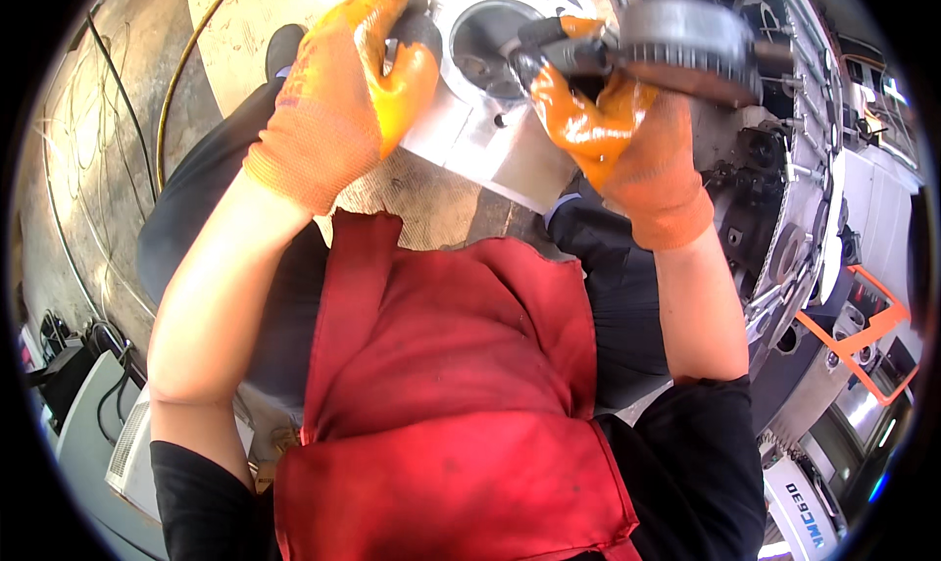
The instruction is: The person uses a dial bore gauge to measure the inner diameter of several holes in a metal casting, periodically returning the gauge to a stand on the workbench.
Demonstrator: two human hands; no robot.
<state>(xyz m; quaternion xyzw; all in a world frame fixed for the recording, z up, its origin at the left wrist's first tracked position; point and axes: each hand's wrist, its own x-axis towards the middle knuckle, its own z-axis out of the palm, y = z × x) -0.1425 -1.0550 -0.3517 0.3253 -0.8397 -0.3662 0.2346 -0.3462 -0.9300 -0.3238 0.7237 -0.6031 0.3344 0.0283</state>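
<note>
A pale machined metal block (456,149) with round bores lies in front of me, and the dark inside of one bore (485,47) faces up. My right hand (613,130), in an orange glove with dark fingertips, is closed round the dark handle of a tool. The tool's wide grey round head (686,51), ridged along its lower rim, is raised right of the bore; its exact kind is unclear. My left hand (368,71), gloved alike, is beside the block's left side. Its fingers are curved and apart, with nothing visible in them.
A large dark engine (760,159) stands close on my right. Beyond it is an orange frame (863,336). A yellow hose (174,91) and black cables (118,71) run over the floor at left. Below them stands a grey-white casing (127,453).
</note>
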